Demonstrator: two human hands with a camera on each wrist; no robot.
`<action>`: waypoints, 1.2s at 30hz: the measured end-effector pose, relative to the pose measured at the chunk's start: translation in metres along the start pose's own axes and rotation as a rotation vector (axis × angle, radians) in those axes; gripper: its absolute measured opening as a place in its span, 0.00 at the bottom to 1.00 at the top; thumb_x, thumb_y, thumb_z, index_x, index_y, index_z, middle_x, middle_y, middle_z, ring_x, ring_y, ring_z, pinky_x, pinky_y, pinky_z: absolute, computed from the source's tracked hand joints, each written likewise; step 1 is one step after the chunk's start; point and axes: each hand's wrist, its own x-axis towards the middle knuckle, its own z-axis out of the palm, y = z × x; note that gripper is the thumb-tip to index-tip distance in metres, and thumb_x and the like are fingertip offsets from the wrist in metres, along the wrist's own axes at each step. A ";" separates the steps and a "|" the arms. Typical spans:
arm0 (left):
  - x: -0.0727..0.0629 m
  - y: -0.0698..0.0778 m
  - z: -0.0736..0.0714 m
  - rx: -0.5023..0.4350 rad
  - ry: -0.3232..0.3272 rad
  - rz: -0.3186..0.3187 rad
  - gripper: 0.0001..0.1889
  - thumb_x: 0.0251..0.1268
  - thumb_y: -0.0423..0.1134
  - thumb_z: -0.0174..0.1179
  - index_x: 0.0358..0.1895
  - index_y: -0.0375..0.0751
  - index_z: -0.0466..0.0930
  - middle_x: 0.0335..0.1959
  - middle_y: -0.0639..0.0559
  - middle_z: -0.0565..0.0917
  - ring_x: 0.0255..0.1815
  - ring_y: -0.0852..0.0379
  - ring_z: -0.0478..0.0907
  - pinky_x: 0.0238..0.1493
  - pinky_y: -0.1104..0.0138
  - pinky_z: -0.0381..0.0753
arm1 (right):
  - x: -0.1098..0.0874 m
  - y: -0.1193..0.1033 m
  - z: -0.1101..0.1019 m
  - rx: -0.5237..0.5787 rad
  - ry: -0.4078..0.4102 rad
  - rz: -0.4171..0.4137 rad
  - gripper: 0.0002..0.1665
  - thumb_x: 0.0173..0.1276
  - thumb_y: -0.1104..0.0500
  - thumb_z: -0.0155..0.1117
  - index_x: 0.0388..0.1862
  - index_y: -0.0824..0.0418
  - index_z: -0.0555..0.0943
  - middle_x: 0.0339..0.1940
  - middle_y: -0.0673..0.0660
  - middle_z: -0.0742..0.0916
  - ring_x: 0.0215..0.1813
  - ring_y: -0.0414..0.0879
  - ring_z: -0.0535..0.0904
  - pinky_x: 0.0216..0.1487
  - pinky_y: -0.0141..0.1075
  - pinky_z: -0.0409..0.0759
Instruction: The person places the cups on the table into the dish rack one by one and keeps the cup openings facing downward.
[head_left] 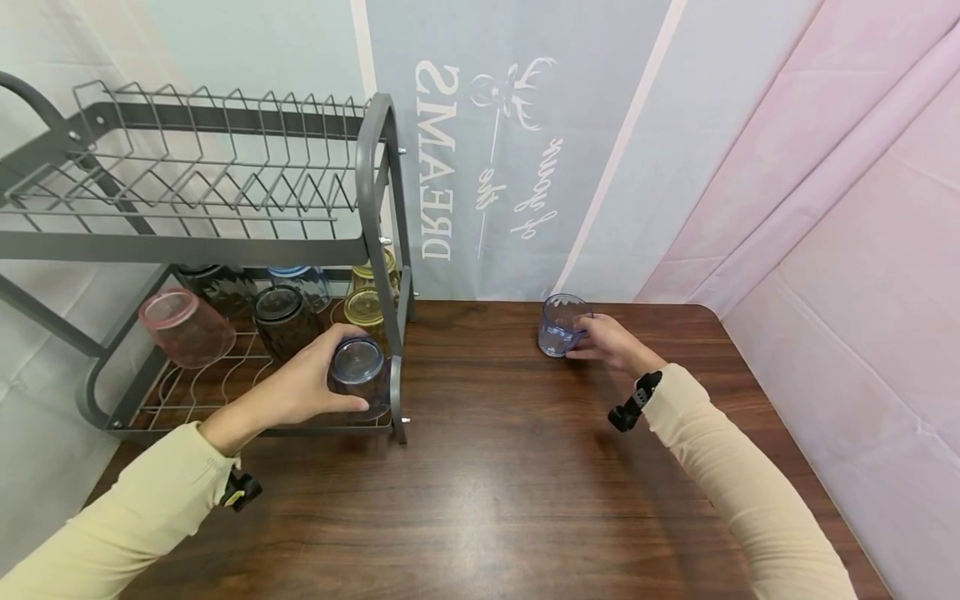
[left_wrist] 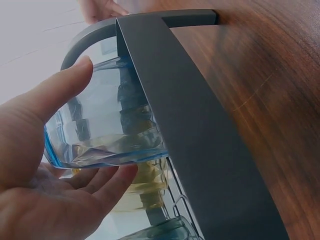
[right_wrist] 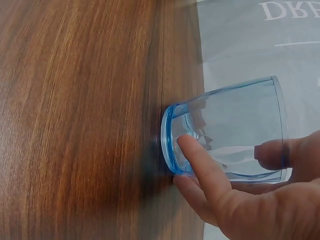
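At the front right corner of the rack's lower shelf, my left hand (head_left: 300,379) holds a clear bluish drinking glass (head_left: 357,364), thumb on the near side and fingers on the far side. This glass (left_wrist: 107,117) is upside down, its thick base towards my palm. My right hand (head_left: 611,342) grips a second light blue glass (head_left: 557,333) near the table's back edge. That one stands upright, mouth up; the right wrist view shows my thumb at its rim and fingers along the side of the glass (right_wrist: 230,122). Whether its base touches the wood, I cannot tell.
A grey two-tier dish rack (head_left: 300,250) stands at the left. Its lower shelf also holds a tilted pink glass (head_left: 191,329), a dark glass (head_left: 285,321), a yellow glass (head_left: 365,308) and others behind. Curtains border the brown wooden table (head_left: 480,467) behind and to the right.
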 end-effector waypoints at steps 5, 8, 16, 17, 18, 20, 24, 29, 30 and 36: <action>0.000 -0.001 0.000 -0.002 -0.004 0.004 0.45 0.47 0.33 0.82 0.67 0.30 0.63 0.58 0.36 0.76 0.59 0.39 0.75 0.60 0.43 0.74 | 0.000 -0.001 0.001 0.029 0.003 0.003 0.33 0.83 0.63 0.30 0.81 0.74 0.43 0.78 0.75 0.54 0.75 0.67 0.60 0.70 0.55 0.70; -0.001 0.000 -0.001 0.005 -0.016 -0.008 0.47 0.49 0.36 0.82 0.70 0.31 0.61 0.61 0.35 0.74 0.61 0.38 0.74 0.61 0.43 0.73 | -0.001 -0.001 0.001 0.045 0.013 0.002 0.33 0.81 0.65 0.30 0.81 0.74 0.45 0.78 0.75 0.54 0.75 0.68 0.59 0.70 0.56 0.70; -0.007 0.006 -0.009 -0.006 -0.045 -0.032 0.52 0.53 0.43 0.80 0.77 0.33 0.56 0.70 0.32 0.68 0.67 0.34 0.69 0.63 0.38 0.70 | -0.003 0.000 0.002 0.062 0.036 -0.014 0.35 0.75 0.71 0.33 0.80 0.75 0.49 0.74 0.76 0.59 0.66 0.64 0.68 0.69 0.56 0.71; -0.008 0.007 -0.011 -0.013 -0.041 -0.033 0.52 0.54 0.43 0.79 0.77 0.34 0.56 0.68 0.32 0.68 0.66 0.34 0.69 0.62 0.38 0.71 | -0.004 0.000 0.002 0.065 0.038 -0.016 0.35 0.75 0.71 0.33 0.80 0.75 0.49 0.74 0.76 0.58 0.66 0.64 0.67 0.69 0.56 0.71; -0.008 0.007 -0.013 -0.016 -0.036 -0.032 0.52 0.54 0.43 0.79 0.77 0.35 0.56 0.68 0.32 0.69 0.66 0.34 0.70 0.61 0.38 0.71 | -0.006 -0.001 0.002 0.068 0.038 -0.018 0.35 0.75 0.71 0.33 0.80 0.75 0.49 0.75 0.75 0.58 0.66 0.64 0.67 0.69 0.57 0.70; -0.010 0.007 -0.017 -0.022 -0.027 -0.032 0.51 0.54 0.43 0.79 0.77 0.36 0.56 0.66 0.33 0.70 0.65 0.35 0.71 0.60 0.39 0.73 | -0.008 -0.002 0.002 0.070 0.031 -0.023 0.35 0.75 0.72 0.33 0.80 0.74 0.49 0.76 0.75 0.56 0.68 0.64 0.65 0.70 0.56 0.70; -0.013 0.010 -0.024 -0.018 -0.011 -0.027 0.50 0.55 0.43 0.79 0.77 0.35 0.58 0.65 0.35 0.72 0.64 0.37 0.72 0.59 0.41 0.75 | -0.012 -0.003 0.003 0.061 0.015 -0.038 0.35 0.74 0.72 0.32 0.81 0.73 0.48 0.77 0.76 0.55 0.65 0.62 0.66 0.70 0.56 0.70; -0.016 0.022 -0.035 -0.019 0.020 -0.011 0.44 0.61 0.42 0.75 0.76 0.35 0.59 0.65 0.37 0.72 0.63 0.41 0.74 0.58 0.45 0.78 | -0.017 -0.005 0.007 0.038 0.013 -0.062 0.35 0.75 0.72 0.34 0.80 0.73 0.50 0.76 0.77 0.57 0.61 0.59 0.70 0.71 0.58 0.68; -0.016 0.024 -0.037 -0.022 0.028 -0.006 0.43 0.62 0.41 0.74 0.76 0.35 0.60 0.65 0.37 0.72 0.63 0.42 0.74 0.58 0.47 0.78 | -0.018 -0.006 0.008 0.032 0.013 -0.067 0.35 0.75 0.72 0.34 0.80 0.73 0.50 0.76 0.77 0.57 0.61 0.60 0.70 0.71 0.58 0.68; -0.020 0.041 -0.049 -0.002 0.063 0.051 0.33 0.65 0.39 0.72 0.71 0.40 0.69 0.62 0.44 0.77 0.58 0.48 0.77 0.55 0.65 0.77 | -0.028 -0.012 0.013 0.019 0.027 -0.094 0.33 0.75 0.71 0.34 0.79 0.73 0.53 0.75 0.76 0.61 0.62 0.59 0.73 0.71 0.58 0.69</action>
